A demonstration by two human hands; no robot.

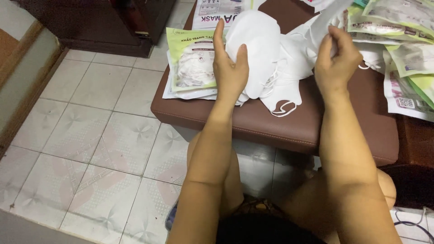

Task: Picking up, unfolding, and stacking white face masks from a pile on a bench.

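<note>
My left hand (229,68) grips a stack of white face masks (255,43), thumb and fingers wrapped around its left edge. My right hand (337,61) is raised beside it and pinches another white mask (327,20) that hangs up and to the right. More loose white masks (285,97) with ear loops lie in a pile below both hands on a brown padded stool (271,124).
A green-and-white mask packet (192,58) lies on the stool left of my left hand. Several similar packets (407,54) are heaped at the right. A tiled floor (90,135) lies to the left, with dark wooden furniture (104,22) at the top. My knees are under the stool's front edge.
</note>
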